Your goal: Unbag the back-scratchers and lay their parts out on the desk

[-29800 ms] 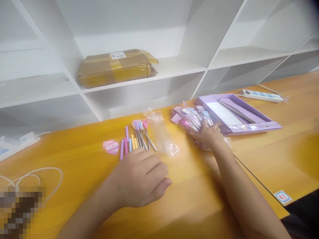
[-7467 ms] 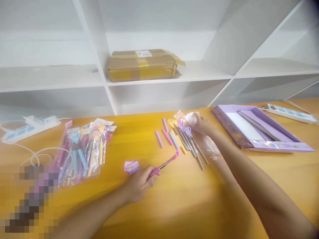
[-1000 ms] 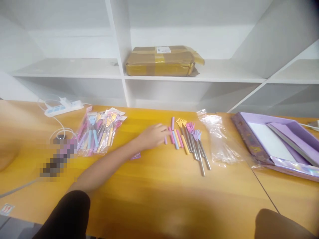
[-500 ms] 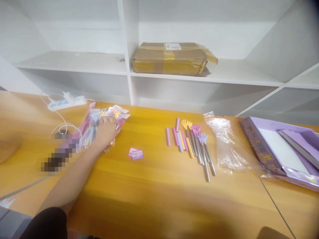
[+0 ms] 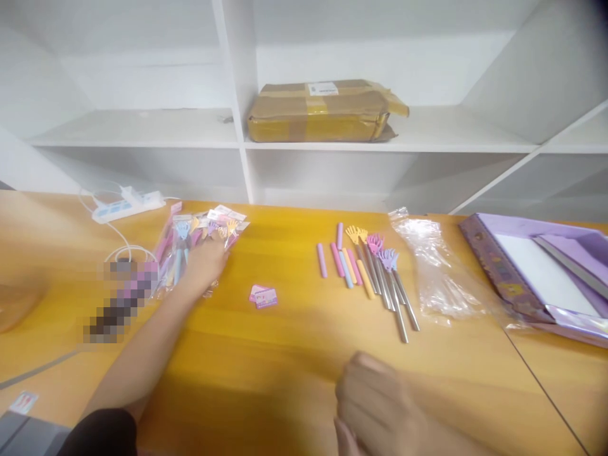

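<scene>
My left hand [image 5: 209, 256] reaches to the pile of back scratchers in clear bags [image 5: 178, 253] at the left. Its fingers bend down onto the bags and look closed on one, though the fingertips are hidden and blurred. Over the table's front, my right hand [image 5: 375, 399] is curled into a loose fist, smeared by motion; its inside is hidden. Beyond it lie unbagged back scratchers [image 5: 387, 285] with metal rods and yellow, pink and purple claw heads. Several coloured handle sleeves [image 5: 348, 269] lie beside them. Two small pink-purple cards [image 5: 265, 297] rest between the groups.
Crumpled clear bags [image 5: 439, 272] lie right of the rods, near an open purple box [image 5: 494, 278]. A power strip [image 5: 128, 206] with white cables sits at the back left. A taped cardboard box [image 5: 318, 117] rests on the white shelf [image 5: 451, 136] behind.
My right hand has come into view from the bottom right. The left hand stays at the bagged pile, its fingers now more bent, and a purple claw head shows beside them.
</scene>
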Demonstrator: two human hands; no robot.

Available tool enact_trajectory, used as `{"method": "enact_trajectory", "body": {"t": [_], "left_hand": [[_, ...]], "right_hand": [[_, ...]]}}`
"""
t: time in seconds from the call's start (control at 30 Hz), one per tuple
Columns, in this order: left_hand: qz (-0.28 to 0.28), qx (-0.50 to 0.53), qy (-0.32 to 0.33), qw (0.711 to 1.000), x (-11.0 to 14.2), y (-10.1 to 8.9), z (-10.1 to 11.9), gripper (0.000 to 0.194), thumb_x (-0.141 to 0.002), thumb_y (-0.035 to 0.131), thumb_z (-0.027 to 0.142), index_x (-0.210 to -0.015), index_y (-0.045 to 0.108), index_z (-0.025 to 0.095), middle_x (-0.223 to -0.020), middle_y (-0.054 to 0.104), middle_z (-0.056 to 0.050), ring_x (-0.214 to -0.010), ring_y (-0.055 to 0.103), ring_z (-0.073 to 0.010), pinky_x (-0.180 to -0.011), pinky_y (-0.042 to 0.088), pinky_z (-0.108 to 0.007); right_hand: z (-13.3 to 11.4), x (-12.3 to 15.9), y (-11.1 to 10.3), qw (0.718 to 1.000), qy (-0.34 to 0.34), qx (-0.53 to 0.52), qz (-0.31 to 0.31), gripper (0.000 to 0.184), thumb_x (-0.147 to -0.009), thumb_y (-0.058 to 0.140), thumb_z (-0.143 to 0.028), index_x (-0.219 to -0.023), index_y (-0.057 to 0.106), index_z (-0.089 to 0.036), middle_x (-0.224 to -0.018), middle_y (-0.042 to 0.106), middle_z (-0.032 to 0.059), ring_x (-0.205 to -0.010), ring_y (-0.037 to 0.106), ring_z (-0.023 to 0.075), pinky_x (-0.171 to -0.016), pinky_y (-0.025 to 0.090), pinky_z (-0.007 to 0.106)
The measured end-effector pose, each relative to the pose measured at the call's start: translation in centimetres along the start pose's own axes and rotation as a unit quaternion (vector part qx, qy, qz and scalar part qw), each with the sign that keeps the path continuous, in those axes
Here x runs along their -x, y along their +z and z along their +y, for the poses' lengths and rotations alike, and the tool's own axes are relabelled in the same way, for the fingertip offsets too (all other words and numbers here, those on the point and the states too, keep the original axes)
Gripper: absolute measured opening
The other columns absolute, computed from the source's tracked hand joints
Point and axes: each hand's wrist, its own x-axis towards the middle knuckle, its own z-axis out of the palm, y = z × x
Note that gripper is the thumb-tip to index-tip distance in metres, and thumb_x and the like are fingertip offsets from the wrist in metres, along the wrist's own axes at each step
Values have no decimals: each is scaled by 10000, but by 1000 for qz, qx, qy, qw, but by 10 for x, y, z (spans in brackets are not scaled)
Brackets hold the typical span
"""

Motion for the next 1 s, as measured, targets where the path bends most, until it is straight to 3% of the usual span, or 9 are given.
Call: {"method": "enact_trajectory", "body": {"t": [0.1,0.23,0.33,0.4,0.53,0.63,0.8,0.9,1.0], "left_hand": [[-7,18,1,1000,5,-3,4,432,-989,511,228,-1360,483,8,-1217,705,-305,-1123,731,-409,-864,565,-427],[1,57,-7,998,9,-10,4,488,-993,470,223,-1427,427,4,-1270,661,-315,-1070,729,-384,-844,554,-428],[-57,262,26,963,26,-24,12,471,-1046,455,329,-1465,431,115,-1011,681,-140,-846,687,-280,-742,528,-368],[-191,460,75,864,49,-34,28,463,-1094,429,473,-1495,413,243,-830,571,-4,-654,552,-176,-606,447,-276],[-530,652,87,535,108,-27,77,516,-1034,585,629,-1411,455,301,-791,415,71,-501,316,-54,-472,241,-179],[-594,678,79,426,135,2,106,496,-1031,622,576,-1419,425,338,-855,509,63,-414,315,-14,-398,249,-147],[-577,706,122,392,134,44,127,588,-969,667,666,-1350,524,243,-1187,669,-113,-687,742,-154,-529,565,-229],[-509,726,138,441,131,54,131,584,-949,751,584,-1327,532,197,-1169,707,-143,-810,787,-208,-670,648,-310],[-475,701,134,516,135,58,129,514,-1005,688,551,-1319,508,185,-884,745,-71,-579,727,-171,-514,582,-254]], "right_hand": [[30,-10,16,1000,19,12,18,288,-938,532,-87,-718,397,-216,-622,437,-16,-579,381,144,-590,288,345],[62,-6,32,987,136,-69,46,327,-1054,423,-136,-742,360,-211,-645,413,-24,-589,373,132,-602,292,317],[72,1,38,951,237,-183,82,368,-1127,407,-269,-763,404,-212,-688,440,-15,-619,434,131,-590,340,285],[76,4,40,903,305,-274,130,258,-1134,445,-374,-930,517,-233,-780,507,-12,-597,450,119,-538,368,259],[84,1,37,793,393,-422,197,468,-1063,575,-579,-1410,399,-320,-876,582,-24,-481,422,93,-385,324,211],[86,-4,31,757,439,-452,173,441,-1023,609,-649,-1163,560,-234,-737,563,-36,-438,425,84,-365,347,211],[77,-10,36,750,465,-464,77,444,-962,724,-611,-948,615,-180,-694,609,-15,-481,553,103,-420,458,222],[76,-9,47,754,462,-463,61,459,-930,783,-559,-1138,560,-216,-808,664,-13,-516,600,121,-429,495,236],[86,-5,47,845,401,-332,120,462,-950,793,-451,-1226,484,-247,-926,647,0,-568,602,115,-473,511,242]]}}
